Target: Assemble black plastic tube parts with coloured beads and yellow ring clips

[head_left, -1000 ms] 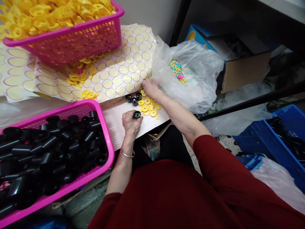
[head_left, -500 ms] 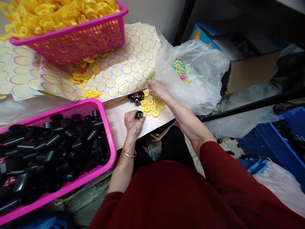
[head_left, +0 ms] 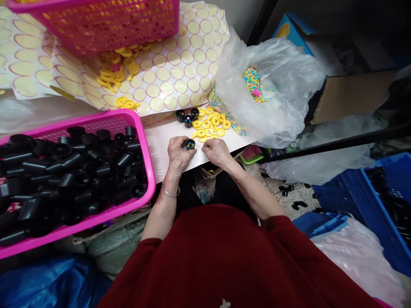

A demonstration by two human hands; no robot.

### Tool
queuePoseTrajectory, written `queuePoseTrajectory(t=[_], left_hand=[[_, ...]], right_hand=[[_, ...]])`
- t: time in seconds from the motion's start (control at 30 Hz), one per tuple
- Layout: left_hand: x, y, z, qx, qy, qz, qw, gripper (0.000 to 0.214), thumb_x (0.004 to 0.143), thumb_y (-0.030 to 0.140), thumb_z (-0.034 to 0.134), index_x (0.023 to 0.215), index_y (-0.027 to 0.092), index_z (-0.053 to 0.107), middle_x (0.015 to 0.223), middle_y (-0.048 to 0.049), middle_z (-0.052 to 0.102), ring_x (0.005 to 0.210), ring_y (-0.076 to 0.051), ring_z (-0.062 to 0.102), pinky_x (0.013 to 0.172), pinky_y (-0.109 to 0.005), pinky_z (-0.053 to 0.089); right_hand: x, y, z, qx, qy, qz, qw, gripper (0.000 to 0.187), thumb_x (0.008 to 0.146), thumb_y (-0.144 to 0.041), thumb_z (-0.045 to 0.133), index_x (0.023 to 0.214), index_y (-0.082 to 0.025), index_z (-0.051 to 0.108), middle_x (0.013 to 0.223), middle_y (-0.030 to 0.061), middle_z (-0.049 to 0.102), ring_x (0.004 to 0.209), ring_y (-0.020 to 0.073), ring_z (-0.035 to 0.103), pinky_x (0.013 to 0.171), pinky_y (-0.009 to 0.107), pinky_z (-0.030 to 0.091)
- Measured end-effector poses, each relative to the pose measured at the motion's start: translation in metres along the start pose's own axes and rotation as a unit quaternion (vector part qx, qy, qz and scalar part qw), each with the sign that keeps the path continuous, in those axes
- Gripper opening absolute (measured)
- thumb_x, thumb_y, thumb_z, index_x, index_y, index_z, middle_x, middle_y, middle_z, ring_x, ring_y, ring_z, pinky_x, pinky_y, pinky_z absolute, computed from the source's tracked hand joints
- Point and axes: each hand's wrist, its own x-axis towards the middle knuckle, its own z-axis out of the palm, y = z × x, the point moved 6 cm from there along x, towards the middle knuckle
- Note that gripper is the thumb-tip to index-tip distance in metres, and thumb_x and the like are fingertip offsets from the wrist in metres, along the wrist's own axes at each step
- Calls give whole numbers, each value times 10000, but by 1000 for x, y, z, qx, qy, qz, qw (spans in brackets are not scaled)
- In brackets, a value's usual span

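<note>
My left hand [head_left: 177, 155] wraps round a small black plastic cup [head_left: 190, 144] that stands upright on the white work surface [head_left: 158, 150]. Small coloured beads show inside the cup. Just to its right, my right hand [head_left: 217, 152] is closed with thumb and fingertips together; whatever they pinch is too small or hidden to make out. Beyond both hands lie several loose yellow plastic rings [head_left: 206, 123]. Three more black cups [head_left: 188, 121] with beads in them stand to the left of the rings. Loose coloured beads [head_left: 221, 107] are spread beside the rings.
A pink basket [head_left: 148, 158] full of black tubular parts sits at the left. Another pink basket [head_left: 128, 25] stands behind, on sticker sheets [head_left: 176, 72]. A clear plastic bag [head_left: 282, 85] with beads lies at the right. Blue crates [head_left: 353, 201] are on the floor.
My right hand has come back from the beads by the bag to beside the cup, its fingers closed. The left hand still holds the cup. The view has shifted somewhat.
</note>
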Motion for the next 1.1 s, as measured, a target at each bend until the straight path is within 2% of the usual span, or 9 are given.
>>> queuePoseTrajectory(t=[0.1, 0.23, 0.43, 0.57, 0.67, 0.8, 0.9, 1.0, 1.1], left_hand=[[-4, -1, 1, 7, -12, 13, 1000, 348, 466, 181, 746, 806, 221, 688, 828, -9, 600, 877, -210, 575, 810, -349, 514], [-6, -1, 3, 20, -27, 44, 998, 346, 468, 199, 771, 802, 223, 682, 778, -2, 609, 899, -226, 553, 831, -372, 500], [-7, 0, 2, 24, -26, 55, 998, 313, 493, 195, 774, 793, 223, 688, 776, -6, 627, 902, -226, 548, 827, -363, 487], [-8, 2, 1, 38, -28, 50, 998, 312, 512, 204, 776, 810, 232, 690, 825, -11, 627, 928, -225, 545, 844, -363, 481], [-9, 3, 1, 37, -33, 43, 998, 321, 515, 210, 782, 820, 234, 688, 840, -10, 618, 927, -223, 543, 847, -367, 482], [-9, 5, 1, 28, -38, 44, 998, 322, 525, 210, 779, 833, 224, 687, 842, -12, 617, 924, -220, 545, 850, -368, 479], [-9, 5, 1, 24, -41, 44, 998, 312, 539, 210, 767, 840, 220, 685, 848, -14, 620, 937, -219, 547, 846, -362, 477], [-9, 5, 1, 25, -41, 45, 998, 312, 537, 216, 765, 839, 220, 684, 852, -15, 623, 934, -219, 551, 845, -360, 478], [-8, 5, 1, 25, -39, 49, 998, 306, 530, 212, 764, 826, 220, 686, 833, -14, 625, 915, -219, 554, 840, -363, 478]], right_hand=[[0, 7, 2, 61, 22, -41, 997, 188, 824, -202, 528, 817, -155, 710, 821, 61, 703, 820, 179, 616, 735, 261, 428], [-9, 9, 4, 52, 55, -87, 993, 219, 847, -161, 470, 844, -159, 689, 833, 58, 680, 810, 176, 596, 738, 270, 418], [-13, 3, 8, 0, 60, -93, 994, 176, 835, -195, 528, 940, -174, 669, 902, 73, 640, 862, 210, 578, 736, 301, 405], [-11, 5, 9, -6, 55, -105, 993, 196, 866, -175, 468, 864, -174, 664, 859, 71, 610, 821, 203, 564, 724, 306, 399], [-12, 9, 7, 25, 75, -116, 990, 242, 879, -150, 417, 823, -173, 651, 818, 58, 587, 781, 183, 549, 728, 295, 402], [-15, 10, 8, 69, 91, -136, 984, 176, 865, -194, 478, 860, -174, 652, 817, 40, 570, 792, 170, 550, 734, 277, 404], [-19, 5, 14, 5, 73, -140, 987, 169, 867, -225, 499, 879, -185, 663, 862, 46, 571, 802, 179, 547, 684, 278, 375], [-23, -1, 16, -77, 62, -126, 987, 261, 914, -188, 398, 898, -187, 659, 923, 66, 587, 795, 184, 543, 643, 283, 342], [-24, -7, 15, -114, 46, -117, 985, 294, 919, -160, 355, 939, -177, 647, 982, 89, 614, 803, 191, 553, 643, 290, 339]])
